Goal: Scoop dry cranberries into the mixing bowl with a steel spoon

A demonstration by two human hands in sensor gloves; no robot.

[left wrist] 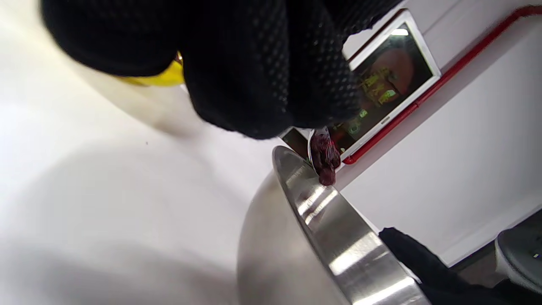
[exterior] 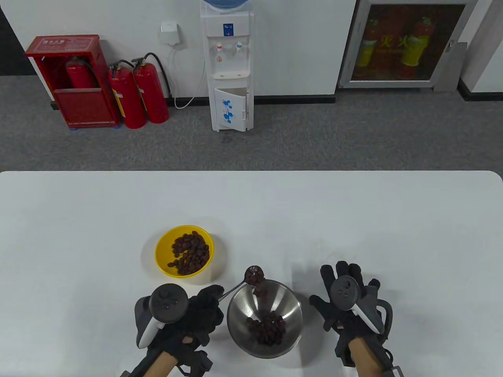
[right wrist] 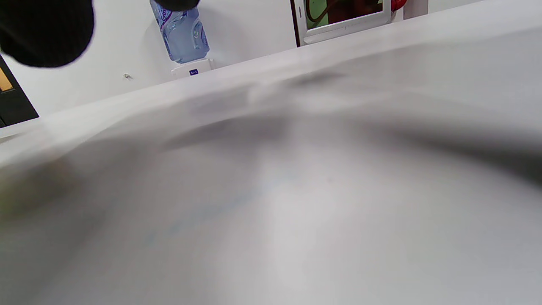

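A yellow bowl (exterior: 162,246) holds dry cranberries (exterior: 190,252) at the table's middle. A steel mixing bowl (exterior: 289,314) stands in front of it with cranberries (exterior: 266,329) in its bottom. My left hand (exterior: 204,310) grips the handle of a steel spoon (exterior: 254,275). The spoon is tilted over the mixing bowl's far rim, and cranberries fall from it into the bowl. In the left wrist view the spoon's bowl (left wrist: 324,154) with cranberries hangs over the steel rim (left wrist: 334,228). My right hand (exterior: 346,292) rests flat and empty on the table, right of the mixing bowl.
The white table (exterior: 353,220) stretches wide behind and beside the bowls. Beyond its far edge stand a water dispenser (exterior: 230,66) and fire extinguishers (exterior: 137,94) on the floor.
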